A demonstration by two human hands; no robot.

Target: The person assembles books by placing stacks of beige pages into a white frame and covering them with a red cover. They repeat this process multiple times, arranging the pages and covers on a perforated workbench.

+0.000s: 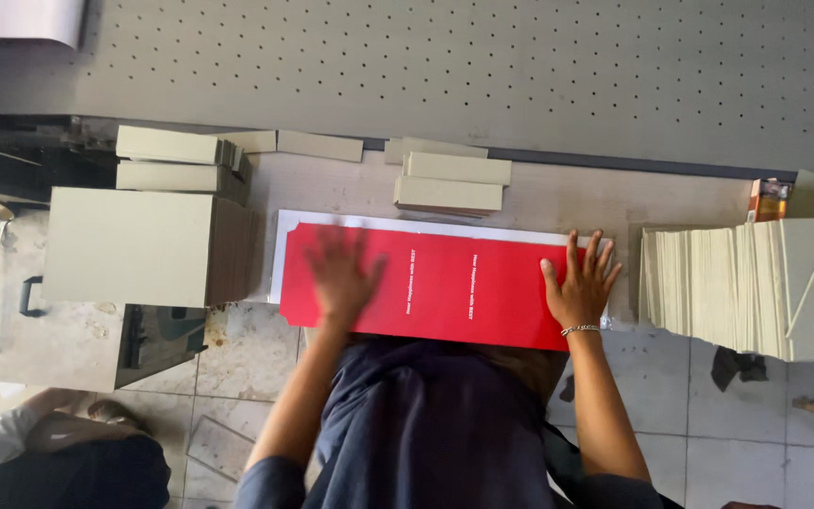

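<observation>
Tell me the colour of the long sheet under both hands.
Bright red sheet with small white print, lying on a white backing; the head view shows it.

You view the scene from one head-worn camera, looking steeply down, close above the worktable (558, 203) edge and the tiled floor (708, 424) below.

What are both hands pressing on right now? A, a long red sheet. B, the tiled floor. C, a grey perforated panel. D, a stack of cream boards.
A: the left hand and right hand lie flat on the long red sheet.
</observation>
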